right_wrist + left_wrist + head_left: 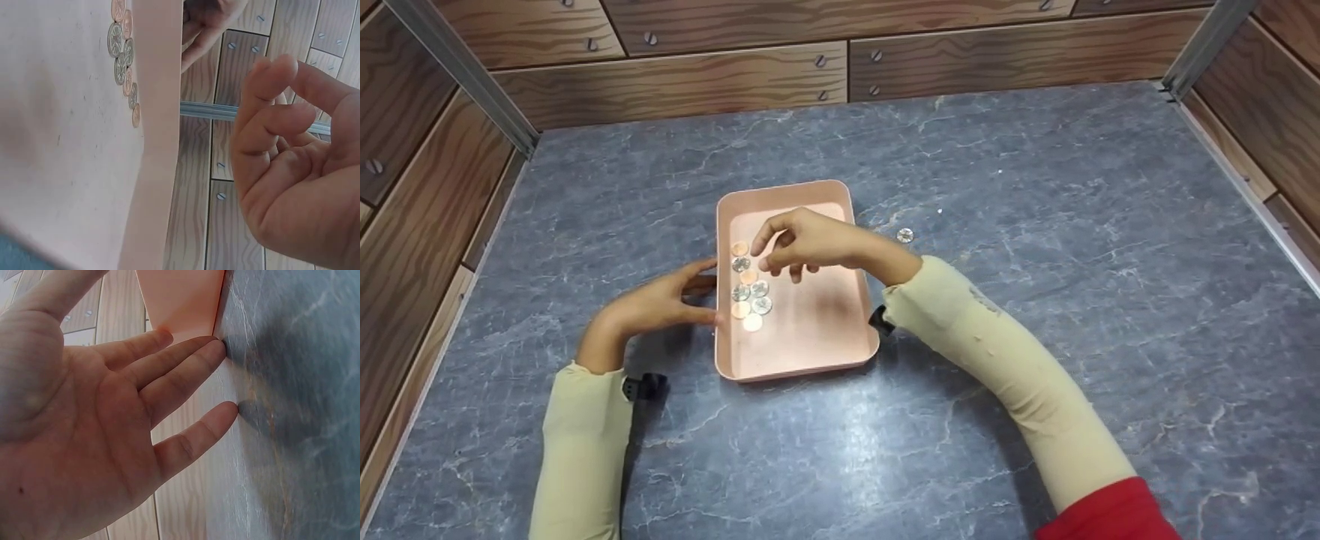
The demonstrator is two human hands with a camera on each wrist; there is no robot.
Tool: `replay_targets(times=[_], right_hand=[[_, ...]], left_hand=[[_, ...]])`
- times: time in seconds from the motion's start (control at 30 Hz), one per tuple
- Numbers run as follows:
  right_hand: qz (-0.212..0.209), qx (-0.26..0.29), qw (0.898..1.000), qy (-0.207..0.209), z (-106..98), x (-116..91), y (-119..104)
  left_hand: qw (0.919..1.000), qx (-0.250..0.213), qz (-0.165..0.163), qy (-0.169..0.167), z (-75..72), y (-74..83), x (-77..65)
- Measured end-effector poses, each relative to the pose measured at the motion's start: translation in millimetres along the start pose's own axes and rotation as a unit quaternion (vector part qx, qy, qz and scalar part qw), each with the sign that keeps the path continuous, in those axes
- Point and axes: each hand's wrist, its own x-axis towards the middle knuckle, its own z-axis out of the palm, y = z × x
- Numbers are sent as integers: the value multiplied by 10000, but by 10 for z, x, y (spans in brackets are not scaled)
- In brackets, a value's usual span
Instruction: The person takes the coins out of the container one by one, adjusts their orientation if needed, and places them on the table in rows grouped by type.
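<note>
A shallow pink tray [795, 365] lies on the table with several copper and silver coins [761, 305] along its left side. The right wrist view also shows these coins [115, 40] beside the tray wall [159, 112]. My right hand [810, 238] hovers over the tray just right of the coins. Its fingers are loosely bent, with no coin visible between them [281, 146]. My left hand [664, 300] is at the tray's left outer wall, fingers spread and thumb at the rim. In the left wrist view, the palm of this hand [95, 422] is bare, fingertips near the tabletop.
One silver coin [905, 235] lies on the marbled grey table [1035, 225] right of the tray, beside my right wrist. Tiny white specks lie beyond it. Wood-patterned panels [675, 86] wall in the table at the back and both sides.
</note>
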Motion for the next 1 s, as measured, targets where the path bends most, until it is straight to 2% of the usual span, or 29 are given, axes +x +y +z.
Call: replay_targets(times=[0.2,0.47,0.73,0.87,1.0], right_hand=[[-30,-70,9999,-93,88,129,30],[57,-262,9987,-435,164,238,84],[-21,-142,9981,-604,245,334,203],[-47,56,9965,-827,288,368,266],[23,21,9950,-1000,311,381,285]], left_hand=[[10000,-65,29,-12,1,-21,-2],[10000,25,-2,-33,1,-13,5],[10000,84,22,-6,9,-28,6],[10000,78,29,9,5,-26,0],[10000,26,25,17,-3,-25,0]])
